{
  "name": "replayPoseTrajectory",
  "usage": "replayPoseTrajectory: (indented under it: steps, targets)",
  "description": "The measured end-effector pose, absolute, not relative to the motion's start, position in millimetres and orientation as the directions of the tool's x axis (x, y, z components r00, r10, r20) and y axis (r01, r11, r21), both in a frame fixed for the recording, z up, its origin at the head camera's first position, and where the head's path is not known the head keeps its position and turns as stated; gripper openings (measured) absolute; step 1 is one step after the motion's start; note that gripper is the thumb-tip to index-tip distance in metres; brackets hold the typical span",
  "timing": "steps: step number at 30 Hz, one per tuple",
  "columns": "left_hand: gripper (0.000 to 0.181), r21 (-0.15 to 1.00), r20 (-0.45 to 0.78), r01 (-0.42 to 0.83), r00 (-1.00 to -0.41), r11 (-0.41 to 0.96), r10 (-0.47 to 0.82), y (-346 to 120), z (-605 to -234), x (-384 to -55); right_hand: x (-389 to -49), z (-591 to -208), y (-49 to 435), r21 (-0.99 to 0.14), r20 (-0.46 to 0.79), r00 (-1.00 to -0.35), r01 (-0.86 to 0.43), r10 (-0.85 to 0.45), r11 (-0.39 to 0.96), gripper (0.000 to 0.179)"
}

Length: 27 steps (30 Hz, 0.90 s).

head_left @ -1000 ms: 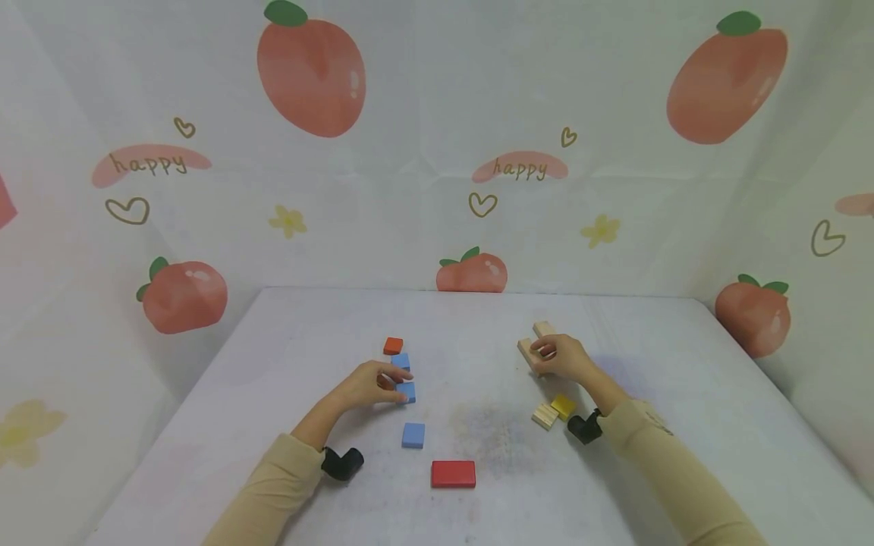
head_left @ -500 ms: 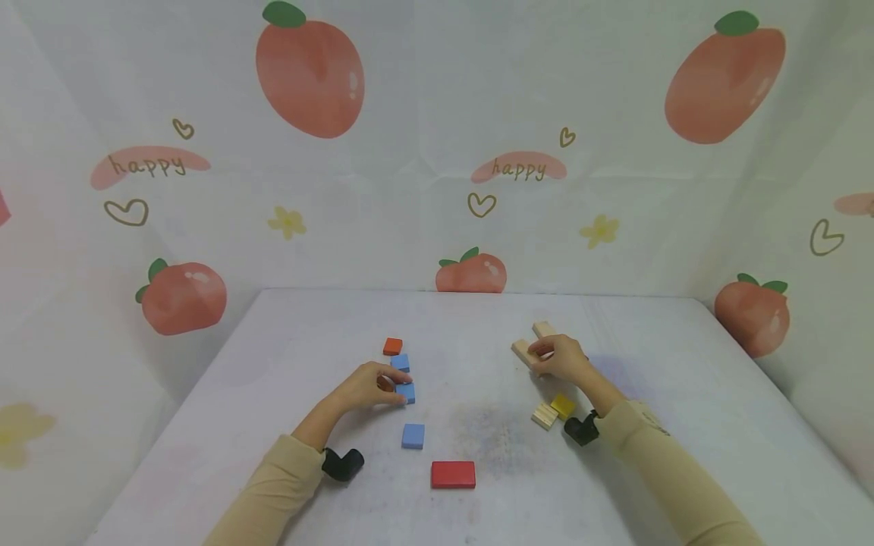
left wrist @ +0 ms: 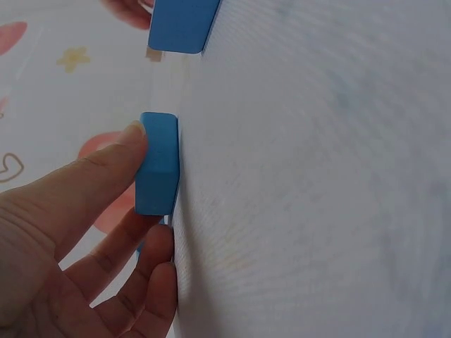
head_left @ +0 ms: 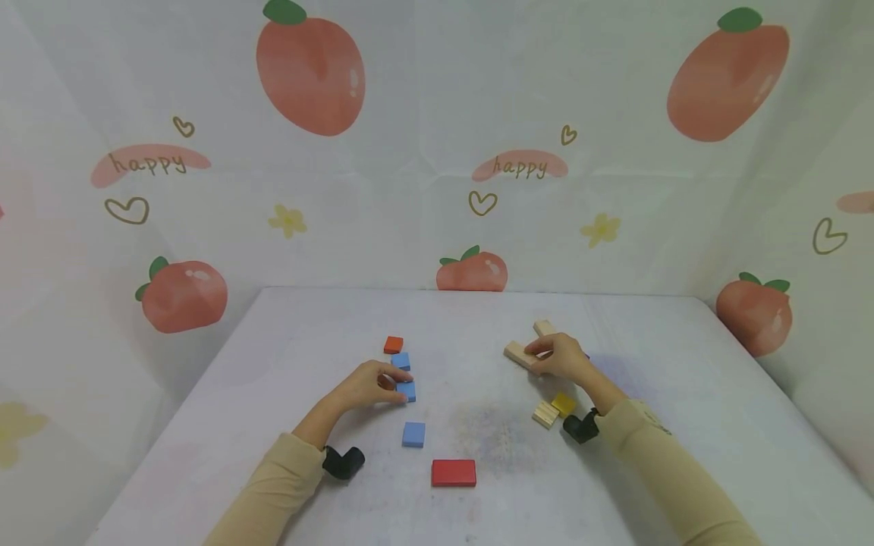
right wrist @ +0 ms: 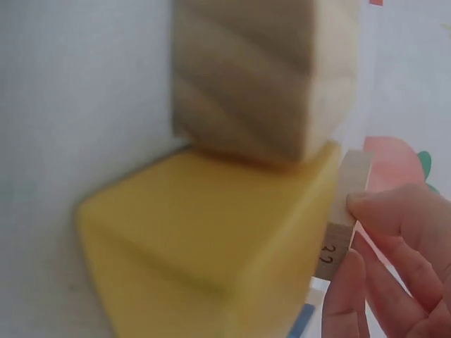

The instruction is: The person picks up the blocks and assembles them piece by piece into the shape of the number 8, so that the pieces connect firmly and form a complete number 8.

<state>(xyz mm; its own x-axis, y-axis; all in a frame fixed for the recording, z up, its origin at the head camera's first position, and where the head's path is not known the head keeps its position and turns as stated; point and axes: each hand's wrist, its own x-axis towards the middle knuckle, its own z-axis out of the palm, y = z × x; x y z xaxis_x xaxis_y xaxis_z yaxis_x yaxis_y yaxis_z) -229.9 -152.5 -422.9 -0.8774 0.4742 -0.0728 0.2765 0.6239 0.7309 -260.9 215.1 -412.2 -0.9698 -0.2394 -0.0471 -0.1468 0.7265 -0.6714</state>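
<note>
white table (head_left: 341, 318) | pale cloth (head_left: 423, 91) behind it | prints: red fruits (head_left: 310, 77), yellow flowers (head_left: 287, 221), outlined hearts (head_left: 127, 209), pink patches (head_left: 520, 165) reading "happy"

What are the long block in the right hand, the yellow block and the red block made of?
The long block in the right hand looks like bare wood: pale tan and matt. The yellow block seems smoothly painted, with one even colour; what's underneath is hidden. The red block is evenly coloured too, maybe painted wood or plastic.
</note>
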Motion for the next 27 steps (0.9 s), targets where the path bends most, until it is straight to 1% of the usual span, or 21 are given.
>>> replayPoseTrajectory:
  steps: [5,9,14,18,24,27]
  targets:
    - [0.033,0.728,-0.073,0.277,-0.878,0.627,0.473,-152.4,-422.8,-230.1,-260.7,-408.7,212.7,-0.697,-0.035,-0.951,-0.198,-0.308,0.689,0.03]
    - [0.033,0.728,-0.079,0.269,-0.881,0.631,0.466,-152.0,-422.3,-230.3,-259.4,-405.9,208.6,-0.715,-0.053,-0.936,-0.207,-0.347,0.667,0.03]
    - [0.033,0.728,-0.079,0.267,-0.882,0.632,0.464,-151.6,-422.5,-230.3,-256.7,-402.4,201.4,-0.711,-0.082,-0.925,-0.206,-0.37,0.672,0.031]
    - [0.034,0.72,-0.072,0.28,-0.88,0.635,0.47,-151.9,-423.2,-230.5,-254.6,-399.9,196.9,-0.717,-0.082,-0.908,-0.232,-0.41,0.657,0.032]
    - [0.034,0.726,-0.07,0.281,-0.878,0.628,0.473,-152.1,-423.8,-230.9,-255.0,-403.9,192.3,-0.728,-0.093,-0.887,-0.249,-0.452,0.639,0.03]
    - [0.034,0.73,-0.072,0.275,-0.879,0.626,0.47,-151.9,-424.0,-230.5,-255.6,-406.3,190.3,-0.735,-0.078,-0.868,-0.281,-0.49,0.616,0.03]
